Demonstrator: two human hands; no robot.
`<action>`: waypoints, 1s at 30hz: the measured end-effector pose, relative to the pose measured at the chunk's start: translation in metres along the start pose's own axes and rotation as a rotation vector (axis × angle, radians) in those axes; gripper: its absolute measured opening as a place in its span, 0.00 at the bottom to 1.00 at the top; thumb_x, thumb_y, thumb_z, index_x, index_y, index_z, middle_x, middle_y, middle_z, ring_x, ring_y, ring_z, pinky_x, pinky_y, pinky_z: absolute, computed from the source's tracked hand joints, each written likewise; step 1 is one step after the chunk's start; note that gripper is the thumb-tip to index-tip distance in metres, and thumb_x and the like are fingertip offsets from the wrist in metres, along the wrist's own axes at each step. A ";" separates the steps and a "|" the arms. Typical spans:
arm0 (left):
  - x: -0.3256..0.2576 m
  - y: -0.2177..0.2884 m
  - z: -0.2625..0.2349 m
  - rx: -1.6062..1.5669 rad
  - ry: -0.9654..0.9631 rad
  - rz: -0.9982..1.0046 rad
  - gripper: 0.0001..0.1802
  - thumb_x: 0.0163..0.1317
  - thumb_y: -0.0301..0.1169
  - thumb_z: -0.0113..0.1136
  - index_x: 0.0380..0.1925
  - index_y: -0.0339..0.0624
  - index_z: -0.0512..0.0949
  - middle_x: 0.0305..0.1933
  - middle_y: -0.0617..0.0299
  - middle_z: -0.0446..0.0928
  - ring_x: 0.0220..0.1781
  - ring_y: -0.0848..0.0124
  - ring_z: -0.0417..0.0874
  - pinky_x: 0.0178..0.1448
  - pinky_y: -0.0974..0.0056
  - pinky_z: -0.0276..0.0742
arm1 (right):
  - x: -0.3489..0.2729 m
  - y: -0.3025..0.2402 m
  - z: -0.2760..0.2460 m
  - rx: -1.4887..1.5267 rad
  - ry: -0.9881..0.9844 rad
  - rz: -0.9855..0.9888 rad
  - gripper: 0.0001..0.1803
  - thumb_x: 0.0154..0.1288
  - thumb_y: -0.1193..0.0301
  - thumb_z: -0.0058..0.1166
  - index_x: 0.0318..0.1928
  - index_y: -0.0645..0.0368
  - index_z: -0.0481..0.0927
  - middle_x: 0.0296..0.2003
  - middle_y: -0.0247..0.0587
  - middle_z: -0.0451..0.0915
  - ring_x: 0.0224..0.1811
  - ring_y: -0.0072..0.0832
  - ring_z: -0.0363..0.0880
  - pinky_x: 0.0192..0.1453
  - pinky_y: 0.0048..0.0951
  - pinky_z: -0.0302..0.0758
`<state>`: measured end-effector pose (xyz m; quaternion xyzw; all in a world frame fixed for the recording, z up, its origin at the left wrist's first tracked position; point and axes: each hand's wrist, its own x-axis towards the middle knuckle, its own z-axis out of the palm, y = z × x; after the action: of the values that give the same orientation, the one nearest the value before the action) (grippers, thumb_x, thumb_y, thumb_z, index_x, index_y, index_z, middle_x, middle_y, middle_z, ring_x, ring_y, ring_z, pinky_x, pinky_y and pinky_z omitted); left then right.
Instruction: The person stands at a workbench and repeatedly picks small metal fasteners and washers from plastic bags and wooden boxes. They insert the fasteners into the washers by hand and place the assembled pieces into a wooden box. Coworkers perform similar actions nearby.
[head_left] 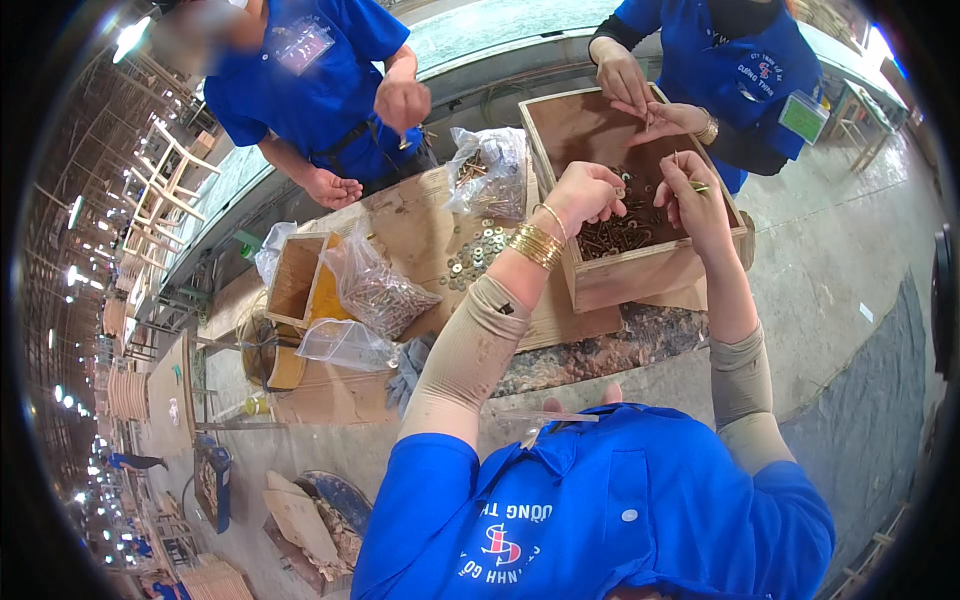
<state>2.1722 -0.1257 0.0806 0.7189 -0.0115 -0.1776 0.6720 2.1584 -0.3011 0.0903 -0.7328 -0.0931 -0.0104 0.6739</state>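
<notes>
Loose brown metal screws [610, 238] lie heaped in the nearer part of an open-topped, rectangular box of pale plywood [640, 275], with a few round washers among them. The box's upright walls presumably keep such small pieces from rolling off.

Just above the heap, the left hand [592, 193] curls its fingers and pinches what looks like a small washer between thumb and fingertips. The right hand [700, 205], beside it but apart, is bent inward and pinches a thin, pointed metal piece, probably a screw; a greenish sliver near its fingers is too small to identify. Both hands hang inside the rim, likely so that a slipped piece drops back onto the heap.

Left of the box, silvery round washers [476, 250] are scattered flat on a light-brown board [395, 225], where they seem easy to take singly. A clear plastic bag full of screws [385, 290] slumps nearby, its thin film probably holding them together, against a small open wooden box [297, 275].

Across the table, one blue-shirted co-worker's hands [672, 120] meet over the box's far corner; another co-worker's raised hand [402, 100] pinches a screw-like piece beyond the board.
</notes>
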 end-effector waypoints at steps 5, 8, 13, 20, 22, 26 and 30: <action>0.010 -0.002 0.001 -0.018 -0.057 -0.055 0.17 0.47 0.19 0.46 0.39 0.30 0.72 0.25 0.53 0.77 0.16 0.78 0.68 0.18 0.75 0.60 | -0.002 0.015 -0.005 -0.086 -0.074 -0.012 0.12 0.63 0.66 0.45 0.38 0.62 0.76 0.20 0.30 0.72 0.17 0.12 0.66 0.20 0.15 0.65; 0.013 -0.003 0.000 0.131 0.055 -0.060 0.18 0.47 0.19 0.45 0.42 0.31 0.70 0.24 0.54 0.76 0.17 0.77 0.69 0.18 0.74 0.60 | -0.003 0.017 -0.004 -0.070 -0.136 0.030 0.13 0.63 0.67 0.45 0.42 0.64 0.75 0.21 0.31 0.72 0.17 0.13 0.67 0.20 0.15 0.68; -0.016 -0.023 -0.065 -0.560 0.111 0.206 0.17 0.51 0.16 0.42 0.43 0.31 0.68 0.29 0.53 0.74 0.24 0.74 0.72 0.25 0.72 0.68 | -0.011 0.001 0.000 0.107 -0.232 0.165 0.13 0.64 0.68 0.43 0.45 0.62 0.74 0.22 0.30 0.71 0.16 0.12 0.68 0.19 0.14 0.68; -0.092 -0.187 -0.112 -1.302 0.646 0.180 0.12 0.51 0.11 0.38 0.36 0.27 0.66 0.42 0.43 0.70 0.49 0.56 0.72 0.57 0.57 0.70 | -0.042 -0.017 0.052 0.099 -0.554 0.241 0.14 0.61 0.74 0.43 0.46 0.69 0.71 0.26 0.35 0.73 0.21 0.16 0.73 0.26 0.18 0.76; -0.098 -0.201 -0.107 -1.265 0.635 0.118 0.10 0.53 0.12 0.40 0.36 0.26 0.65 0.43 0.42 0.70 0.51 0.54 0.71 0.58 0.56 0.71 | -0.047 -0.019 0.071 0.072 -0.686 0.322 0.14 0.61 0.74 0.44 0.45 0.69 0.70 0.25 0.35 0.74 0.22 0.17 0.74 0.25 0.18 0.76; -0.105 -0.202 -0.096 -1.092 0.612 -0.031 0.10 0.58 0.18 0.44 0.41 0.28 0.63 0.45 0.41 0.69 0.50 0.53 0.73 0.54 0.58 0.74 | -0.056 -0.002 0.104 0.066 -0.766 0.218 0.10 0.61 0.74 0.44 0.42 0.65 0.74 0.22 0.32 0.72 0.21 0.15 0.73 0.25 0.17 0.74; -0.117 -0.191 -0.093 -1.042 0.485 -0.071 0.13 0.57 0.15 0.40 0.43 0.27 0.63 0.48 0.41 0.67 0.53 0.53 0.70 0.57 0.60 0.71 | -0.064 0.003 0.114 -0.028 -0.731 0.158 0.10 0.62 0.73 0.44 0.40 0.65 0.75 0.21 0.29 0.71 0.20 0.14 0.70 0.23 0.17 0.70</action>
<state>2.0448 0.0118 -0.0736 0.3128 0.2559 -0.0125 0.9146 2.0834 -0.1962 0.0676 -0.7023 -0.2706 0.3024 0.5849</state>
